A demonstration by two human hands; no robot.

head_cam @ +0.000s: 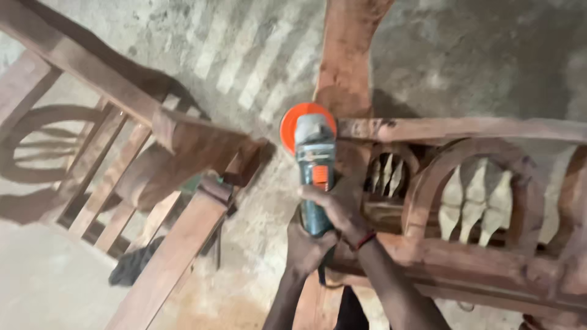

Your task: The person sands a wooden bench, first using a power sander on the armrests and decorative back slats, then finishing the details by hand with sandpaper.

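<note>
Both the left hand point(306, 241) and right hand point(339, 208) are wrapped tight around the grinder point(314, 177), whose long axis points toward 12 o'clock, orange disc point(299, 125) meeting the wooden rail point(428, 129).

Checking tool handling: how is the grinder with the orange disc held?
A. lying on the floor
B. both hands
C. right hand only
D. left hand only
B: the left hand grips the rear of the grinder and the right hand wraps its body, the disc against the wooden frame.
</note>
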